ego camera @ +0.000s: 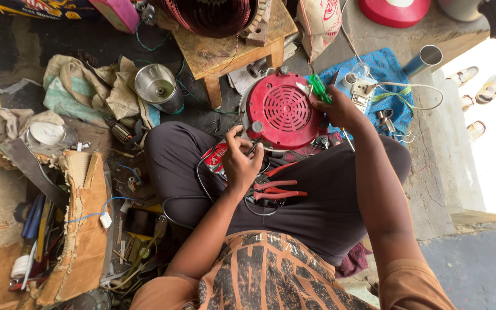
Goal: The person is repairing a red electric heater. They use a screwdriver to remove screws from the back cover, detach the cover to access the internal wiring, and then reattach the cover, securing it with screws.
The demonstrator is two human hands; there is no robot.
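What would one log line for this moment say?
left hand: pinching black wire | right hand: holding green screwdriver at red round cover | red-handled pliers: on lap

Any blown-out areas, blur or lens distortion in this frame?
Head view: right edge by the sandals is blown out white; the red cover and both hands, left and right, are evenly lit and sharp; wide-angle bending shows toward the edges.

My right hand (pixel 340 109) holds a screwdriver (pixel 319 88) against the far right edge of the fan cover (pixel 282 109). My left hand (pixel 241 158) pinches a wire (pixel 202 183) just nearer me; pliers (pixel 274 189) lie on my lap beside it.
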